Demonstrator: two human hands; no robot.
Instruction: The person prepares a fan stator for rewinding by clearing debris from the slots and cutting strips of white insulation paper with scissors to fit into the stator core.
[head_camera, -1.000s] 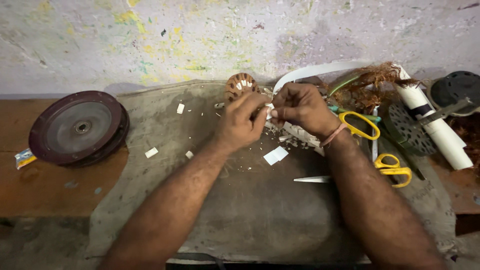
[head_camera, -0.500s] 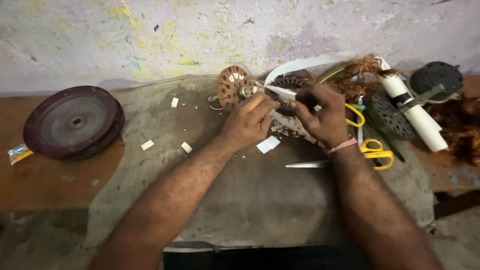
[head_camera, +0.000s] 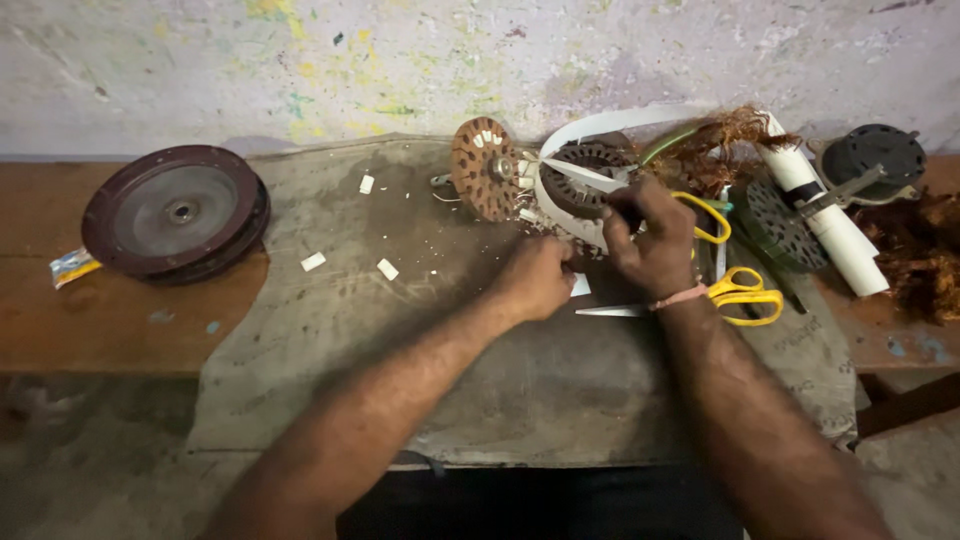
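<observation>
Fingers (head_camera: 622, 205) of the right hand (head_camera: 650, 245) pinch a white strip (head_camera: 585, 175) that points into the dark stator (head_camera: 590, 175), which sits at the back of the desk (head_camera: 330, 340) beside a brown wound core (head_camera: 482, 168). Left hand (head_camera: 535, 280) is curled low on the cloth; whether it grips anything I cannot tell. Best, I'd say, to feed the strip straight along the slot with short pushes (it looks thin and would buckle). Both forearms reach forward, right wrist cocked upward, yellow scissors (head_camera: 745, 292) just beside it.
</observation>
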